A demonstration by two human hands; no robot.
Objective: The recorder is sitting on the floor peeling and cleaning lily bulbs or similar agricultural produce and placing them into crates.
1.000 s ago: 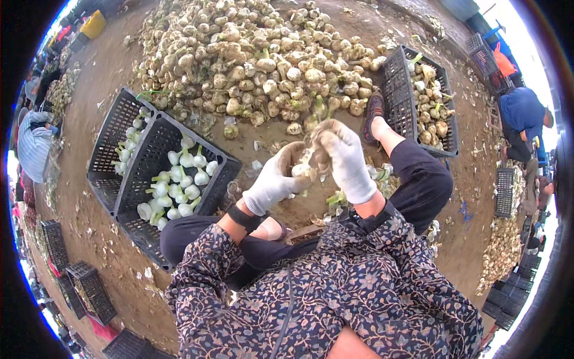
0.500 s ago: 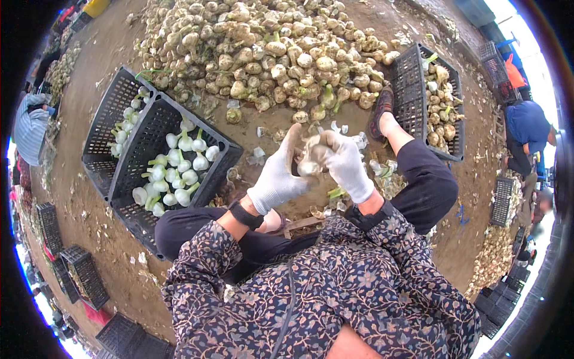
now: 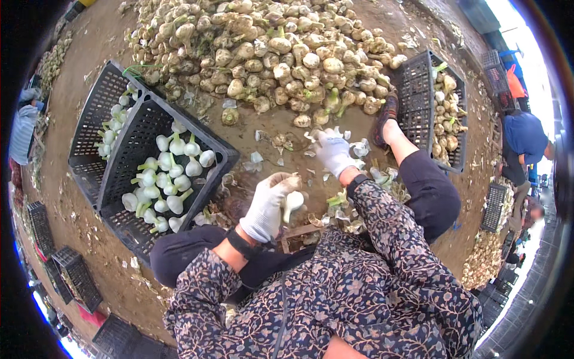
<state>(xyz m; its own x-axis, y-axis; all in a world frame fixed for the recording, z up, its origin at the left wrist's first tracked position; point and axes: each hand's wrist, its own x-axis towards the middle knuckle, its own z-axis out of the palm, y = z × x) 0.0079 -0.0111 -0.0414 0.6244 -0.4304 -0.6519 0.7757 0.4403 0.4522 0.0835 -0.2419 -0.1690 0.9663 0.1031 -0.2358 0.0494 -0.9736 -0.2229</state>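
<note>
A clean white garlic bulb point(image 3: 292, 204) is in my left hand point(image 3: 266, 207), its fingers closed around it in front of my lap. The glove is white, with soiled fingertips. My right hand point(image 3: 335, 152), also gloved, reaches forward over the ground near the front of the unpeeled garlic pile point(image 3: 281, 66). Its fingers stretch out and appear apart, with no bulb seen in them. Loose papery skins point(image 3: 360, 148) lie beside it. At my left, a black plastic crate point(image 3: 206, 128) contains several clean white garlic bulbs with short green stems.
Another black crate point(image 3: 89, 134) adjoins the left one, with white bulbs inside. A crate point(image 3: 412, 90) of unpeeled garlic stands beyond my right foot point(image 3: 387, 116). A person in blue point(image 3: 526, 136) bends at the far right. Stacked crates point(image 3: 75, 278) line the lower left.
My hands have come apart. The left drew back toward my lap with the garlic bulb, now bare and white; the right moved forward and away from it.
</note>
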